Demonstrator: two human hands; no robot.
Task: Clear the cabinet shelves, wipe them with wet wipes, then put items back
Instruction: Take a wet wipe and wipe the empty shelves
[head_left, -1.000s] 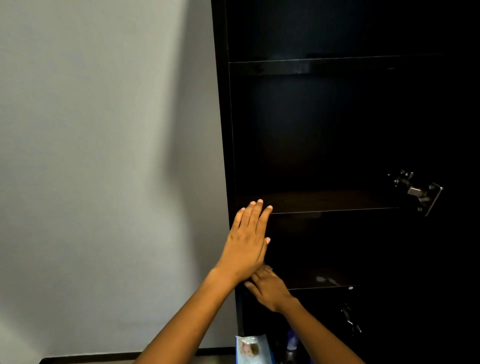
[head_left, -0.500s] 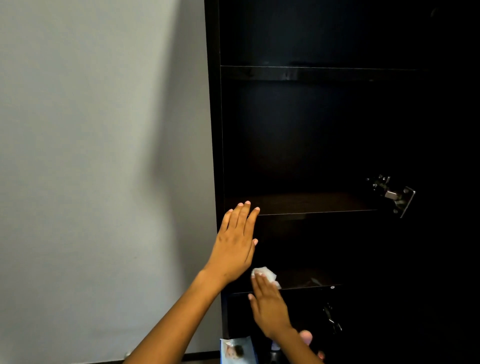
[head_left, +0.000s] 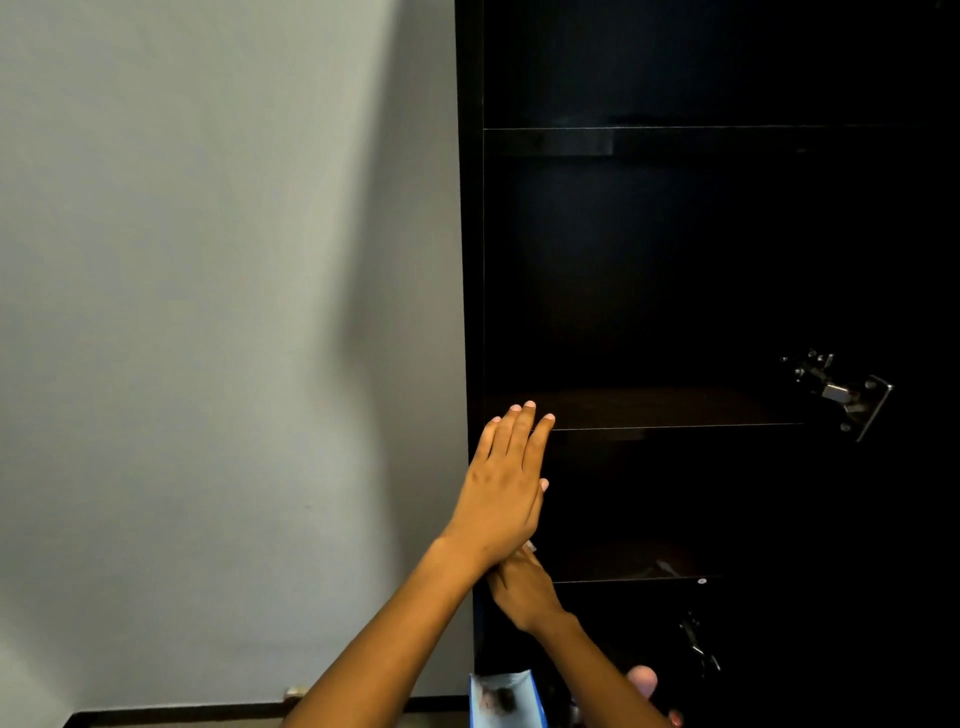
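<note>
**Wiping the lower shelf, left edge**

Head view, the only one:
- Left hand (head_left: 501, 488) flat against the cabinet's left side panel (head_left: 470, 260), fingers straight and together, tips at the level of the middle shelf (head_left: 649, 415). Bracing, holds nothing
- Right hand (head_left: 524, 587) sits just below and partly behind the left wrist, reaching onto the lower shelf (head_left: 623, 564) at its front-left corner. Fingers mostly hidden, so can't tell the grip
- Small white scrap showing at its fingertips, probably the wet wipe (head_left: 529, 545); too little visible to say if it's pinched or pressed flat
- Key relation: shelf's long axis runs left-right, and the whole unwiped-looking span lies to the right of the right hand. Judging from that, next stroke goes rightward along the shelf; right hand is the nearer one, left stays out of the path
- Wipes pack (head_left: 506, 696) on the floor below, near the cabinet's base
- Hinge (head_left: 841, 389) far right, well apart from both hands
- Shelves visible here look bare; interior is dark, deep corners unreadable
</note>
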